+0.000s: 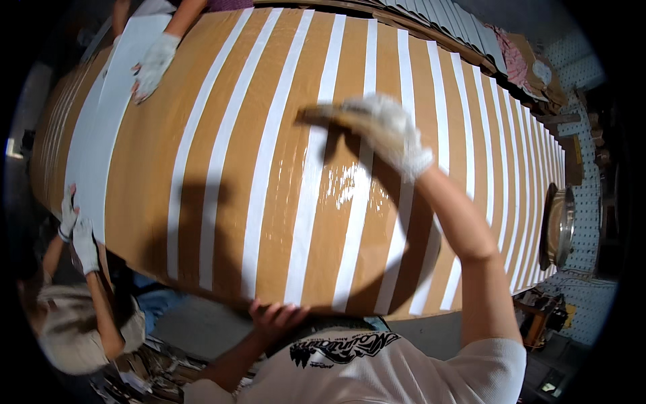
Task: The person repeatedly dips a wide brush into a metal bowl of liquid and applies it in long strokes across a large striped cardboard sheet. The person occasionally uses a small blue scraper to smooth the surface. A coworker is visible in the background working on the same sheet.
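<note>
My right hand [387,128], in a whitish glove, is closed around a flat brown brush [316,116] above the middle of a long brown sheet [145,195]. Evenly spaced white strips [303,222] lie across this sheet, and a wet sheen glistens below the brush. Whether the bristles touch the surface, I cannot tell. My bare left hand [277,322] rests at the sheet's near edge, its fingers apart and holding nothing.
Co-workers' gloved hands [153,67] [79,232] rest by a broad white sheet [101,128] at the left end. A round metal bowl [566,225] sits at the right end. Beyond the far edge lie white slats [447,20] and pink cloth [511,57].
</note>
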